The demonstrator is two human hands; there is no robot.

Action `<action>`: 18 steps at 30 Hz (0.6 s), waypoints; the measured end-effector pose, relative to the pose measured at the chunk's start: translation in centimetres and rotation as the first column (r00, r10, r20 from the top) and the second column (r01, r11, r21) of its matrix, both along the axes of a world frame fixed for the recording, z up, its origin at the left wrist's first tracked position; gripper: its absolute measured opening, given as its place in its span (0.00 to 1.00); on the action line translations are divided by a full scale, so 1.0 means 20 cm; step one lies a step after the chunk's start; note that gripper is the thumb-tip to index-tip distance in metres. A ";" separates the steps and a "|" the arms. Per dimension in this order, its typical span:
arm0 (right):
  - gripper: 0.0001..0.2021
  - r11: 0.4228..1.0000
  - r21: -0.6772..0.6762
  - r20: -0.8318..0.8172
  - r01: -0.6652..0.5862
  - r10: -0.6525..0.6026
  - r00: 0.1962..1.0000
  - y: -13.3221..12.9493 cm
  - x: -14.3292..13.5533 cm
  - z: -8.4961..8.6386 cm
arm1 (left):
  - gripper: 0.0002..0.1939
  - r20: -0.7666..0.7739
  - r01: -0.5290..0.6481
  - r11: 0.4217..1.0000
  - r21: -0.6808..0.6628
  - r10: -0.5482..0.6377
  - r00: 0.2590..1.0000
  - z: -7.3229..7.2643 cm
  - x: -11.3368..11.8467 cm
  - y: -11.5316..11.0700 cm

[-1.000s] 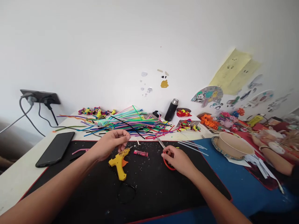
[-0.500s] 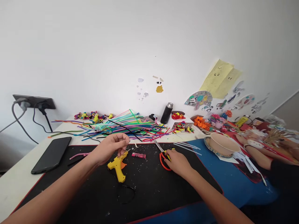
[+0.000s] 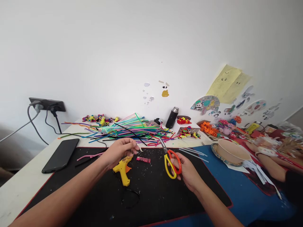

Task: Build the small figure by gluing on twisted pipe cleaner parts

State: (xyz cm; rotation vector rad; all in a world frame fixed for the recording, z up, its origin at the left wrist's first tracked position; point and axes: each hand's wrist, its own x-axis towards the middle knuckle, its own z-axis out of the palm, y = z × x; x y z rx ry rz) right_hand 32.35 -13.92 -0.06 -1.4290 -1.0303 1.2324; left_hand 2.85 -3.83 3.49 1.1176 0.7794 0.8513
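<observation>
My right hand (image 3: 183, 167) has its fingers through the handles of a pair of scissors (image 3: 172, 162), one handle red and one yellow, with the blades pointing up and away. My left hand (image 3: 123, 151) is pinched above the black mat (image 3: 151, 195); what its fingertips hold is too small to make out. Just below it lies a yellow glue gun (image 3: 123, 171), partly covered by the hand. A small pink item (image 3: 143, 160) rests on the mat between my hands, and a small white strip (image 3: 140, 148) shows by the left fingertips.
A phone (image 3: 61, 155) lies at the left. Behind the mat are piled pipe cleaners (image 3: 127, 127) and a black flask (image 3: 172, 117). To the right are pale sticks (image 3: 194, 152), a round basket (image 3: 233, 149) and another person's arm (image 3: 270, 164).
My right hand has lifted the scissors off the mat and turned them, handles towards me. My left hand stays pinched near the glue gun. The view has shifted slightly.
</observation>
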 end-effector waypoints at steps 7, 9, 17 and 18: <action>0.21 0.980 0.067 -0.386 -0.188 0.199 0.901 0.07 -0.35 -0.02 | 0.21 0.080 0.005 0.993 -0.114 0.004 0.997 -0.06 0.04 0.01; 0.20 0.969 0.086 -0.452 -0.230 0.244 0.858 0.10 -0.40 -0.05 | 0.21 0.083 -0.021 0.993 -0.116 0.031 0.996 -0.06 0.04 0.01; 0.23 0.922 0.163 -0.454 -0.351 0.386 0.803 0.20 -0.45 -0.11 | 0.21 -0.008 -0.021 0.999 0.037 0.022 1.000 -0.02 0.05 0.01; 0.22 0.916 0.173 -0.444 -0.361 0.400 0.802 0.22 -0.46 -0.11 | 0.21 -0.012 -0.019 0.998 0.053 0.020 1.000 -0.01 0.05 0.01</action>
